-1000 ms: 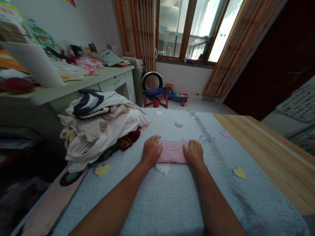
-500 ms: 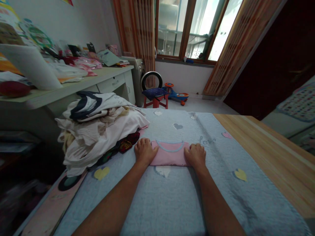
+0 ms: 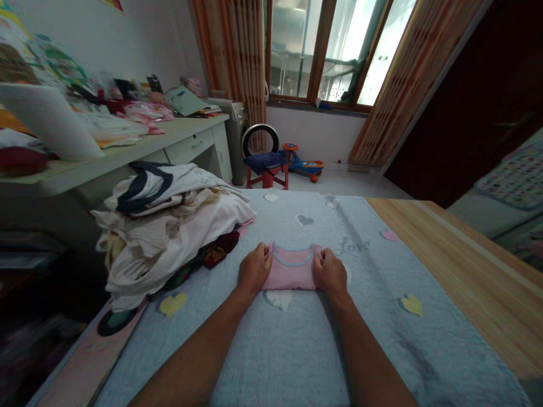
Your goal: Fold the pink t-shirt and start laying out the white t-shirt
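A small pink shirt (image 3: 291, 275) with a grey-blue neckline lies folded into a flat rectangle on the light blue cloth (image 3: 280, 350), its neck edge facing away from me. My left hand (image 3: 254, 268) pinches its left end near the shoulder, fingers curled in. At the opposite end, my right hand (image 3: 330, 273) grips the right shoulder edge between thumb and fingers. The shirt's outer ends are partly hidden under both hands.
A heap of crumpled clothes (image 3: 182, 226) sits to the left, near a desk (image 3: 186, 135) crowded with items. Bare wood (image 3: 458, 249) borders the cloth at right. Beyond the far edge stand a red stool (image 3: 267, 178) and a blue ride-on toy (image 3: 306, 165).
Both hands have gone from lying over the shirt's ends to pinching its shoulder edges. They have come slightly closer together, and the neckline edge looks a bit raised.
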`<act>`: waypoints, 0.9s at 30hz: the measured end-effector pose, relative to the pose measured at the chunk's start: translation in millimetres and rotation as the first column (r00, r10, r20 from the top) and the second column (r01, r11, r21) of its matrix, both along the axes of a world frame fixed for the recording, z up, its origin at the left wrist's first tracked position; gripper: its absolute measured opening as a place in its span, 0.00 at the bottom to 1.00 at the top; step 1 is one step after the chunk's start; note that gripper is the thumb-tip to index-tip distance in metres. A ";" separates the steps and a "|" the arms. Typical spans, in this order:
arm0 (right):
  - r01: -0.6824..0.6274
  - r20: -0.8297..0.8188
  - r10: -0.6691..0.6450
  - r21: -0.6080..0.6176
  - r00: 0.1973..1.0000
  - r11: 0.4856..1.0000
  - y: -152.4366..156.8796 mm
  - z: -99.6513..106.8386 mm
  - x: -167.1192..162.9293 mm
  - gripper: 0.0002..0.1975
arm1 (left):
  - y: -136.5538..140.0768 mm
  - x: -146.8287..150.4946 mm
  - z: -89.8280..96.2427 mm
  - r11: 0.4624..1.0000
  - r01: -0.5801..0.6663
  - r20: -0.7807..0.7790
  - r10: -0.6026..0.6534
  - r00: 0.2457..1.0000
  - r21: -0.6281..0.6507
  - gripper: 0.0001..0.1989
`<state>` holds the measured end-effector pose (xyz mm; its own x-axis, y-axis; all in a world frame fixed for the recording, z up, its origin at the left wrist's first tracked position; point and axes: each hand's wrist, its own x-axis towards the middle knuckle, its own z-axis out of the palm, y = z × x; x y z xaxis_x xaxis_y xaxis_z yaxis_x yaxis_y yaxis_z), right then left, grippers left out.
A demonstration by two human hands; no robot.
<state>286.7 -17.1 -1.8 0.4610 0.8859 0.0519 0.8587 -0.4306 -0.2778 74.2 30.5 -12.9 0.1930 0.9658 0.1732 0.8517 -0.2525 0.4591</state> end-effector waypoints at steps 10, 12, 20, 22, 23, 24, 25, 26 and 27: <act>-0.014 -0.219 0.003 -0.047 0.976 0.999 2.0 6.4 12.0 0.25 | -1.2 -8.6 14.6 0.968 0.178 0.228 -0.136 0.964 -0.176 0.21; -0.072 -0.273 0.054 -0.054 0.960 0.996 1.6 8.3 14.7 0.27 | 0.9 -12.5 14.9 0.939 0.283 0.263 -0.229 0.937 -0.193 0.18; -0.243 -0.261 0.210 -0.101 0.942 0.965 0.0 18.6 14.4 0.24 | -3.1 -6.0 19.9 0.910 0.290 0.489 -0.116 0.865 -0.297 0.23; -0.261 -0.270 0.236 -0.062 0.933 0.963 -1.7 22.2 21.6 0.24 | -3.8 -0.3 26.2 0.907 0.302 0.537 -0.105 0.837 -0.294 0.24; -0.272 -0.276 0.254 -0.028 0.927 0.962 -3.0 24.0 27.5 0.24 | -4.1 3.8 30.0 0.908 0.310 0.550 -0.112 0.828 -0.282 0.24; -0.280 -0.281 0.273 0.014 0.920 0.960 -4.5 25.9 35.1 0.24 | -4.6 8.9 34.1 0.911 0.319 0.556 -0.127 0.821 -0.262 0.24; -0.287 -0.287 0.292 0.060 0.913 0.956 -6.2 27.6 44.2 0.24 | -5.2 15.1 38.2 0.914 0.329 0.558 -0.150 0.817 -0.237 0.24; -0.283 -0.294 0.300 0.100 0.908 0.954 -8.0 29.3 54.7 0.24 | -5.8 22.5 41.9 0.915 0.343 0.557 -0.175 0.812 -0.213 0.24; -0.282 -0.299 0.312 0.141 0.902 0.949 -9.8 30.7 66.3 0.24 | -6.4 31.0 45.1 0.913 0.361 0.557 -0.202 0.806 -0.192 0.24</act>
<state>352.9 -26.8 29.0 0.1829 0.9825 0.0360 0.8046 -0.1285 -0.5797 105.2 24.0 32.2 0.4231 0.9039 0.0624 0.3793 -0.2393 0.8938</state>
